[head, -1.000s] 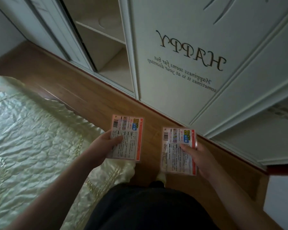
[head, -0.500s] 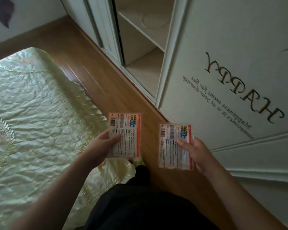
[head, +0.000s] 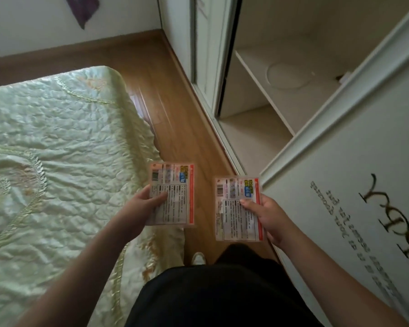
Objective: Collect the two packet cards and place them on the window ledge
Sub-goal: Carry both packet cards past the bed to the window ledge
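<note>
Walking the strip of wooden floor we go, bed on the left with its pale quilted cover, wardrobe on the right, one sliding door pulled back to show bare shelves. Lettering runs across the near door. A dark-clothed lap fills the bottom of the view, one shoe toe peeking out below the cards.

Now the hands. Left hand has its grip closed on a packet card, thumb pressed across the printed face, fingers behind; that card hangs just over the bed's near right edge. Right hand is grasping the second packet card the same way, thumb on top, held above the floor just beside the wardrobe door. The two cards are apart, side by side, both printed side up and roughly level.

So collecting looks done, both cards in hand, and this is the carry. No window ledge anywhere in sight yet. Next move, by my reading: find the ledge and lay both cards flat on it without them slipping off.
</note>
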Demonstrator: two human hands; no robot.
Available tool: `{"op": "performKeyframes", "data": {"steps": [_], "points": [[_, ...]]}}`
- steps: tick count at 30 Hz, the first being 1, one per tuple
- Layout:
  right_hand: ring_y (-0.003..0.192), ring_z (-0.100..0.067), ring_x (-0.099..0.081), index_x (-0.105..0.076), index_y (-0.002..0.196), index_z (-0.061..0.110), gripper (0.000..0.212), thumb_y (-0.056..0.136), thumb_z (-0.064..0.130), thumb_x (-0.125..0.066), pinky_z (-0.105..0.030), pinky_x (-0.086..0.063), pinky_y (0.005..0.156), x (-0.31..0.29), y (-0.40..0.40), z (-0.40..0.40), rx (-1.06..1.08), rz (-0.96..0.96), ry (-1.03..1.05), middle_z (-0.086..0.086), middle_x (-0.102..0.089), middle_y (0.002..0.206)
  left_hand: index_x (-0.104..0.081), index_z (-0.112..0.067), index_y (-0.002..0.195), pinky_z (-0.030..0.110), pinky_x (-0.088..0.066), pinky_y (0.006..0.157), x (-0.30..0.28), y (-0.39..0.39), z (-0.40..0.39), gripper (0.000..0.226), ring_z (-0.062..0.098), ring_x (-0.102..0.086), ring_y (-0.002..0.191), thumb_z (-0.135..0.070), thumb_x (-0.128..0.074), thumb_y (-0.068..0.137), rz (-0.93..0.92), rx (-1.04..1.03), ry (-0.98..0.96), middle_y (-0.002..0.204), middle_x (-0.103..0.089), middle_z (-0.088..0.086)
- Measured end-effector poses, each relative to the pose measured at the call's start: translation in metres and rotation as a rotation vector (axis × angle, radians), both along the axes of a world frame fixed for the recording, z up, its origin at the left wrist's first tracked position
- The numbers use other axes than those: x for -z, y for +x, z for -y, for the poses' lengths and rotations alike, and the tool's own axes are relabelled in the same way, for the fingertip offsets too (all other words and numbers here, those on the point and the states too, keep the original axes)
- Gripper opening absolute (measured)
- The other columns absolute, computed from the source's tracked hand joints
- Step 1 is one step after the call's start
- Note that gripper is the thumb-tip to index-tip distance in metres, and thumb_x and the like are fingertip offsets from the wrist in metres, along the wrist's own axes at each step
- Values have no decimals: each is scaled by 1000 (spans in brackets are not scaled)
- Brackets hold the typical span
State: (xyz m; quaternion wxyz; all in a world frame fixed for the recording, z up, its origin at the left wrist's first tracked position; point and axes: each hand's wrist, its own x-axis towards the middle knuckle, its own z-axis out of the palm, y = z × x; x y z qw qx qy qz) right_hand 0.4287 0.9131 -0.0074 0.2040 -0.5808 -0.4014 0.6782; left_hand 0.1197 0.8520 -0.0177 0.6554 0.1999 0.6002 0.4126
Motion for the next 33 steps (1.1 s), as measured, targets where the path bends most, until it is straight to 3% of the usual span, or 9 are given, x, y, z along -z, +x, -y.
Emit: {"op": "performKeyframes", "data": {"steps": [4,8,13,17,22,29,33], "points": [[93,-29,-77,-65,115,12,22,94,21,-64,-54,-60,85,5,-17,-47,-65,9,-16,-12,-79,101,-65,-14,113,36,-62,63,2,-5,-23,20,30,-77,90,-15,-62,92,-3,-73,-24,98,-79,12],[92,-29,-77,-67,112,11,20,94,20,-64,-55,-60,84,12,-33,-113,-102,6,8,-11,-79,99,-67,-16,112,36,-62,64,7,-13,-57,32,31,-77,89,-24,-67,80,2,-140,-41,97,-79,12],[89,-27,-77,-69,107,13,16,94,21,-64,-53,-61,83,17,-49,-209,-145,-35,47,-9,-80,96,-65,-12,114,40,-62,65,10,-22,-121,22,31,-77,86,-14,-60,93,-22,-223,-93,95,-79,13],[91,-29,-77,-66,114,12,22,95,21,-64,-51,-62,80,20,-63,-270,-203,-78,-1,-11,-79,98,-65,-13,114,41,-62,66,-3,-26,-174,36,34,-76,90,-24,-68,81,-38,-254,-86,100,-78,17],[91,-30,-77,-67,113,13,21,94,22,-65,-53,-61,82,23,-87,-327,-246,-100,5,-11,-79,99,-67,-15,113,38,-62,64,-12,-44,-223,36,32,-76,90,-25,-68,79,-51,-301,-43,100,-79,14],[90,-31,-77,-66,113,9,22,94,20,-64,-53,-61,82,35,-125,-390,-284,-66,-19,-13,-79,98,-65,-13,114,37,-62,62,-1,-87,-281,19,31,-77,89,-13,-58,96,-62,-366,-51,98,-79,14],[90,-30,-77,-65,113,7,21,94,18,-64,-45,-63,75,39,-161,-434,-299,-53,-27,-13,-79,97,-65,-12,114,37,-62,63,13,-123,-315,19,31,-77,88,-12,-56,97,-59,-389,-64,100,-79,15]]}}
